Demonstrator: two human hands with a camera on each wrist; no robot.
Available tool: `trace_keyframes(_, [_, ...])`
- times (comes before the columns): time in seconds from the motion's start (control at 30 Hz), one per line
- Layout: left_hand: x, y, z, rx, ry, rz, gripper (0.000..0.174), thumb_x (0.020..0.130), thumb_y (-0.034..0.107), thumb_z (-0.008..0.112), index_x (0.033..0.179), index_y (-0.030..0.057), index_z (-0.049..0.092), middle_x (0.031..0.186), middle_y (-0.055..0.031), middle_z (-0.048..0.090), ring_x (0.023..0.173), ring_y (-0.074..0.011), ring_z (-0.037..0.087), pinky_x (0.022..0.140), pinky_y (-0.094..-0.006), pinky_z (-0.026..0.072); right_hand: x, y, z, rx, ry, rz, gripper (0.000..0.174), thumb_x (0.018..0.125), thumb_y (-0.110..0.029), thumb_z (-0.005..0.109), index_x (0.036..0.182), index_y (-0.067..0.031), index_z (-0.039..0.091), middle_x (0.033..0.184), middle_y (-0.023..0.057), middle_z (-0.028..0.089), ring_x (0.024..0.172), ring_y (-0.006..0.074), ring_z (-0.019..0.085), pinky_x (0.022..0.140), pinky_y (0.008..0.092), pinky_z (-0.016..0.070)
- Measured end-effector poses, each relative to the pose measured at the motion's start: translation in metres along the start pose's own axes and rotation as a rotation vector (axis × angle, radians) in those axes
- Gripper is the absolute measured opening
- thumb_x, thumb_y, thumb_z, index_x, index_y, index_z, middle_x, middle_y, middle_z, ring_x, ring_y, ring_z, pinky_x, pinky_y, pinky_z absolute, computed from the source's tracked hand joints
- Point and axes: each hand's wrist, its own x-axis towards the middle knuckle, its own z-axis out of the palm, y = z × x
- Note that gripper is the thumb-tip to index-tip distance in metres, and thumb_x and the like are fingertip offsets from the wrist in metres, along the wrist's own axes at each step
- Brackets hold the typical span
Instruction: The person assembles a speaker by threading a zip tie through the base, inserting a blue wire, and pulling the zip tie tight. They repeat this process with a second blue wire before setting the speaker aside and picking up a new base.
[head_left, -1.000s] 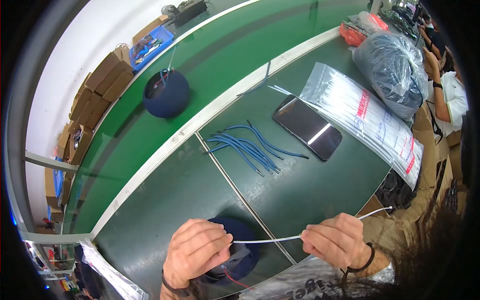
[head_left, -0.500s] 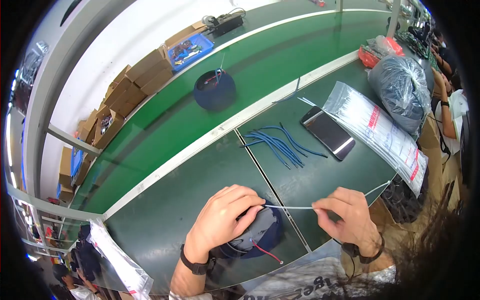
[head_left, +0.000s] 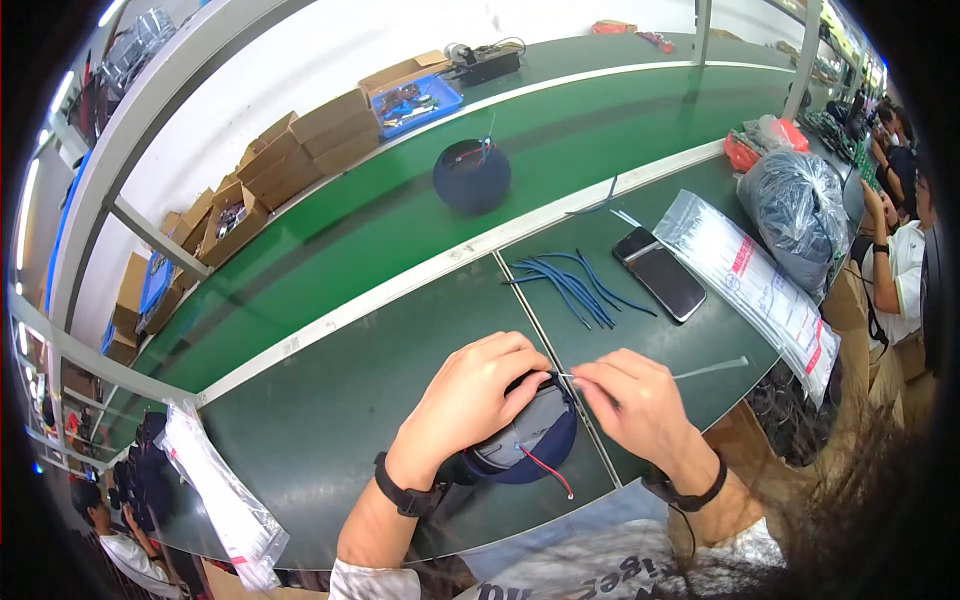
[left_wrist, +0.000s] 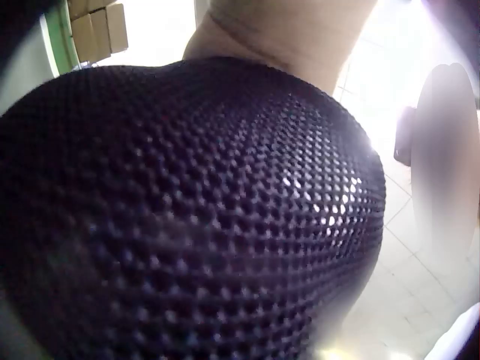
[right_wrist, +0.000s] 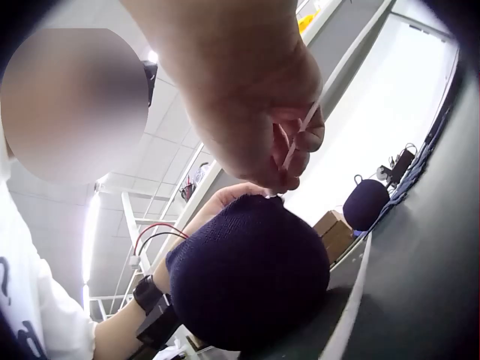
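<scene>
One tie (head_left: 710, 368) in right hand (head_left: 625, 400), one dome (head_left: 530, 445) in left hand (head_left: 470, 395).

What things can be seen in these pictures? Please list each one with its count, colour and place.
near dome: one, navy mesh, near edge of the table
far dome: one, navy, on the green belt
cable tie: one, white, from the near dome out rightward
wires: a loose bunch, blue, mid table
phone: one, black, right of the wires
tie bag: one, clear with white ties, table's right end
boxes: several, brown, beyond the belt
left hand: one, fingers curled over the near dome
right hand: one, fingers pinch the cable tie
</scene>
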Motion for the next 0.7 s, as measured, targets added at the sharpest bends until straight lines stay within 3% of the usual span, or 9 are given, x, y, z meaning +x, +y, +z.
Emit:
trace_keyframes(0.1, [-0.002, 0.001, -0.002, 0.013, -0.003, -0.028, 0.012, 0.089, 0.007, 0.078, 0.102, 0.0056, 0.079, 0.098, -0.0105, 0.073, 0.091, -0.0335, 0.071, 0.079, -0.0420, 0.0585, 0.004, -0.008, 0.009, 0.005, -0.004, 0.020, 0.010, 0.089, -0.006, 0.079, 0.098, -0.0042, 0.076, 0.089, 0.0088, 0.072, 0.079, 0.0289, 0.070, 0.071, 0.0391, 0.0579])
trace_keyframes(0.2, [-0.004, 0.000, -0.007, 0.013, 0.005, -0.039, 0.012, 0.090, 0.007, 0.077, 0.102, 0.0056, 0.079, 0.098, -0.0104, 0.073, 0.092, -0.0331, 0.071, 0.080, -0.0426, 0.0584, -0.007, 0.003, -0.008, 0.004, -0.045, 0.160, 0.010, 0.089, -0.007, 0.078, 0.099, -0.0036, 0.076, 0.090, 0.0099, 0.074, 0.081, 0.0302, 0.071, 0.073, 0.0397, 0.0582])
trace_keyframes(0.33, [-0.003, -0.003, 0.001, 0.023, 0.005, -0.017, 0.011, 0.091, 0.009, 0.077, 0.101, 0.0050, 0.078, 0.098, -0.0104, 0.073, 0.093, -0.0327, 0.070, 0.081, -0.0430, 0.0581, 0.005, -0.001, 0.007, 0.038, -0.055, 0.037, 0.011, 0.090, -0.007, 0.078, 0.099, -0.0026, 0.076, 0.092, 0.0121, 0.074, 0.084, 0.0310, 0.071, 0.075, 0.0408, 0.0584])
trace_keyframes(0.43, [-0.005, -0.001, -0.003, 0.008, 0.015, -0.026, 0.011, 0.091, 0.009, 0.077, 0.101, 0.0044, 0.077, 0.098, -0.0104, 0.073, 0.094, -0.0325, 0.070, 0.081, -0.0431, 0.0579, 0.008, -0.008, 0.007, 0.072, -0.013, 0.078, 0.011, 0.090, -0.007, 0.078, 0.100, -0.0022, 0.076, 0.092, 0.0126, 0.074, 0.084, 0.0317, 0.071, 0.076, 0.0406, 0.0582])
trace_keyframes(0.57, [-0.004, -0.005, -0.002, 0.005, 0.034, -0.026, 0.011, 0.092, 0.010, 0.077, 0.101, 0.0042, 0.077, 0.098, -0.0105, 0.073, 0.094, -0.0326, 0.069, 0.081, -0.0429, 0.0579, -0.003, 0.010, -0.007, 0.008, -0.098, 0.176, 0.010, 0.091, -0.007, 0.078, 0.098, -0.0008, 0.074, 0.088, 0.0130, 0.073, 0.081, 0.0331, 0.070, 0.073, 0.0416, 0.0570])
trace_keyframes(0.7, [-0.004, -0.005, 0.001, 0.020, 0.031, -0.028, 0.011, 0.092, 0.011, 0.077, 0.101, 0.0043, 0.076, 0.097, -0.0105, 0.072, 0.094, -0.0326, 0.069, 0.081, -0.0429, 0.0579, 0.009, 0.000, 0.008, 0.083, -0.079, 0.081, 0.008, 0.091, -0.004, 0.077, 0.097, -0.0009, 0.074, 0.087, 0.0137, 0.072, 0.078, 0.0333, 0.069, 0.072, 0.0414, 0.0562])
